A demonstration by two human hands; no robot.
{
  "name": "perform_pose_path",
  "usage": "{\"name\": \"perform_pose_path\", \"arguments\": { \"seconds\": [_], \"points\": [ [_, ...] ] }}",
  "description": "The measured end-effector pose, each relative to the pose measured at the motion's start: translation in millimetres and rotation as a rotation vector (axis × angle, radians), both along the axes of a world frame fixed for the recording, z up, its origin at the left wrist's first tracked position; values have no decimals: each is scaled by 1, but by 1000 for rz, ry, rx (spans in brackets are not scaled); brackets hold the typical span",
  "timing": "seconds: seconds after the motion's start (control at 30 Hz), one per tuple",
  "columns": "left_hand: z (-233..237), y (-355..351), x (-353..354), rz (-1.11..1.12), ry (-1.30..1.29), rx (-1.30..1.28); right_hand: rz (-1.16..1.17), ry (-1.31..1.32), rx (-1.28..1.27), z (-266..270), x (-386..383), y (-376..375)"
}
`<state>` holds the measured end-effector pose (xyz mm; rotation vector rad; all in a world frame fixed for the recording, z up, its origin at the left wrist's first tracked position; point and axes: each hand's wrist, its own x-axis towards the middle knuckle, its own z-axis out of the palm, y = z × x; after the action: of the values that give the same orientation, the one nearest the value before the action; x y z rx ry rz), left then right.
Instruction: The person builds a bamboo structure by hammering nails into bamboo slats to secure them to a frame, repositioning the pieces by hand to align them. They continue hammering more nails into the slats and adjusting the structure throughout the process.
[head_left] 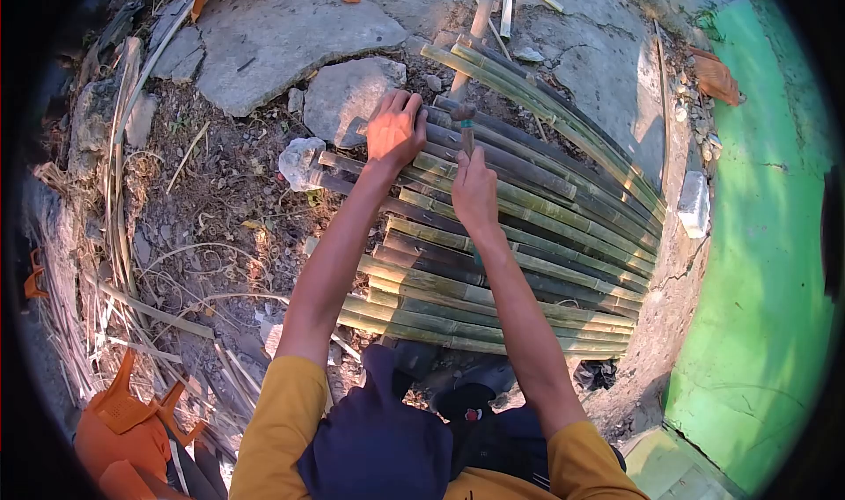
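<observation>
A row of split bamboo slats [519,202] lies side by side across the ground in front of me, fanning out toward the left. My left hand [396,132] is closed over the left end of one upper slat, with its fingertips hidden. My right hand [475,187] grips the handle of a hammer [467,136]. The hammer's dark head is above the upper slats, a short way right of my left hand. A bamboo pole [484,7] runs crosswise at the far end, meeting the slats near the hammer head.
A pale stone [302,164] sits by the slats' left ends, near a flat broken slab [352,95]. A white block [694,205] stands at their right, before green-painted ground [757,262]. Thin bamboo strips [114,183] lie at the left. Orange plastic [123,408] shows at the lower left.
</observation>
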<state>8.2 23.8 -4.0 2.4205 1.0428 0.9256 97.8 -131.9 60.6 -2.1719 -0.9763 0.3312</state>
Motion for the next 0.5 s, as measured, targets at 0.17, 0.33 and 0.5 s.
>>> {"name": "perform_pose_path", "arguments": {
  "seconds": [0.17,0.33,0.5],
  "points": [
    [-1,-2,-1,3,2,-13,-33,117,116,34,1,9],
    [1,-2,0,-18,32,-57,-86,16,281,20,1,3],
    [-1,-1,0,-2,14,-27,2,77,-111,4,16,6]
  ]
}}
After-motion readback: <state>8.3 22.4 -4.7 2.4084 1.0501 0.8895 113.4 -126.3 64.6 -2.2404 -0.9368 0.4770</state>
